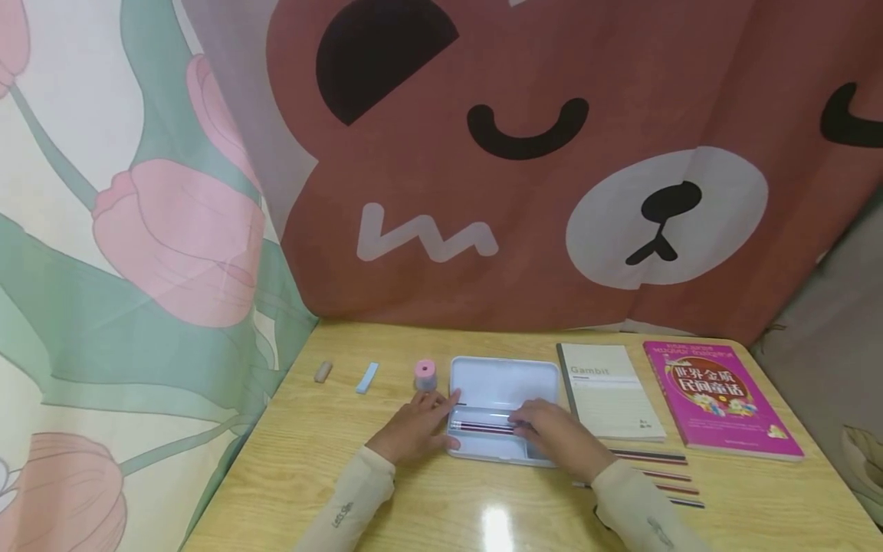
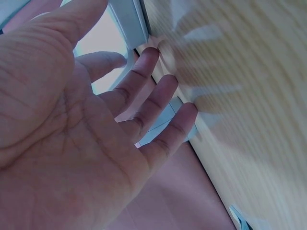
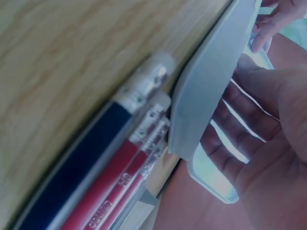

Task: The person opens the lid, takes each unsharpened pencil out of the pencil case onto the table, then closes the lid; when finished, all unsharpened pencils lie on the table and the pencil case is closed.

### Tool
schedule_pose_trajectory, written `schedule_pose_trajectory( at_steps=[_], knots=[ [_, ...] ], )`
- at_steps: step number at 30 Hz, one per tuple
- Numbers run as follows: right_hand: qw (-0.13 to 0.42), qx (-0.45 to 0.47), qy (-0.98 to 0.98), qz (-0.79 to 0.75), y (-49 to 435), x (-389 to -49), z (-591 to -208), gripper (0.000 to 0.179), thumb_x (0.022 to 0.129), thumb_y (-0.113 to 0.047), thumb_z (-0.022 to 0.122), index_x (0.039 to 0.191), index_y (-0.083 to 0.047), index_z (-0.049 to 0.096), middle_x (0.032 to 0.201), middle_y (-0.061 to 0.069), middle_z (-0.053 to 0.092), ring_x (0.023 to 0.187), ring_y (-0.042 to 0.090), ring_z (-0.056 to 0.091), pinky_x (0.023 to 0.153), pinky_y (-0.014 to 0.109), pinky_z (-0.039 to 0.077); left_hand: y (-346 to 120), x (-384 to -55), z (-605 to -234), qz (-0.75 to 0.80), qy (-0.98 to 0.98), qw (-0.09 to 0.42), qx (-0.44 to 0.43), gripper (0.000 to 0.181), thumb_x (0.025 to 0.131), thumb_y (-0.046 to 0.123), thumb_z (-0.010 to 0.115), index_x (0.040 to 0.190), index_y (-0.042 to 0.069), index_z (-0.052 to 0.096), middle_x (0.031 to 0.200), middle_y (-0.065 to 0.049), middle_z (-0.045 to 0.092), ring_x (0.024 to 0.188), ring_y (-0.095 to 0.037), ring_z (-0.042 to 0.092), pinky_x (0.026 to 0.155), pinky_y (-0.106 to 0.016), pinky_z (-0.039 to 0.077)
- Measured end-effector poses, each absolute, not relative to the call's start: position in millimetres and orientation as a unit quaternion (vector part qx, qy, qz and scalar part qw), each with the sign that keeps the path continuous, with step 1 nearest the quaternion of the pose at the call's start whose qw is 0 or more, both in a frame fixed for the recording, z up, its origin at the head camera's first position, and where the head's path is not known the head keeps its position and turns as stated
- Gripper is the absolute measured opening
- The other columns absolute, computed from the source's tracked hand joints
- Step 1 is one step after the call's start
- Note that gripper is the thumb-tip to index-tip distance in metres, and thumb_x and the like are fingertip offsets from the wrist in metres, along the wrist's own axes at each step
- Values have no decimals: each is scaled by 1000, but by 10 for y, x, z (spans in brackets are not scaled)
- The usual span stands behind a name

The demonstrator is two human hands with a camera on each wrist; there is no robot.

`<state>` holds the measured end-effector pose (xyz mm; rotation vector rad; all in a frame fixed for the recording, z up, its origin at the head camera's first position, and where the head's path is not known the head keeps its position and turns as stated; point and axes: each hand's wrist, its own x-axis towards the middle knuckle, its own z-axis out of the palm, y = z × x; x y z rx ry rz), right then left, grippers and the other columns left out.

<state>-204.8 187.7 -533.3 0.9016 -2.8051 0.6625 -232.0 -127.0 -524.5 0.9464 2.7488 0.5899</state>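
A white pencil case (image 1: pixel 504 382) lies on the table with its lid raised at the back. Several dark-red pencils (image 1: pixel 483 427) rest lengthwise in it. My left hand (image 1: pixel 419 429) is at the left end of the case, thumb by the front corner and fingers by the hinge; its fingers look relaxed in the left wrist view. My right hand (image 1: pixel 557 435) reaches over the right part, fingertips near the pencils' right ends. In the right wrist view, the near wall of the case (image 3: pixel 204 91) partly hides those fingers, which look loosely extended with no pencil visible between them.
More pencils (image 1: pixel 655 458) lie on the table to the right, partly under my right forearm. Behind them are a notebook (image 1: pixel 610 391) and a magenta book (image 1: pixel 731 422). Left of the case stand a pink-and-grey sharpener-like item (image 1: pixel 425 377), a light-blue strip (image 1: pixel 367 378) and a brownish eraser-like block (image 1: pixel 323 372).
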Motion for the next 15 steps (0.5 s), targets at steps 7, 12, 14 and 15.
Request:
schedule_pose_trajectory(
  at_steps=[7,12,14,15],
  knots=[
    [16,264,-937,229,1862,-2063,-5305,17,103,-12,77,120,-14,80,111,-4,76,109,19,73,99,44,62,-1277,-2332,-5247,198,924,91,315,88,103,42,77,173,9,36,149,-13,59,141,-33,50,118,-61,46],
    [4,275,-932,237,1865,-2074,-5291,16,104,-12,76,120,-13,79,110,-4,74,109,20,72,100,45,61,-1283,-2340,-5274,204,923,94,312,89,102,42,77,173,9,35,149,-12,58,141,-33,49,119,-61,45],
    [2,285,-929,237,1868,-2081,-5288,14,105,-12,75,119,-13,79,108,-5,72,107,20,70,98,44,61,-1283,-2342,-5282,204,923,95,311,89,102,42,77,173,9,35,149,-12,58,142,-33,49,119,-61,45],
    [0,286,-929,235,1868,-2083,-5284,14,105,-12,75,118,-13,79,107,-7,71,107,18,70,98,43,61,-1284,-2342,-5284,205,923,95,312,89,102,42,77,173,9,35,149,-12,58,142,-33,49,119,-61,45]
  ],
)
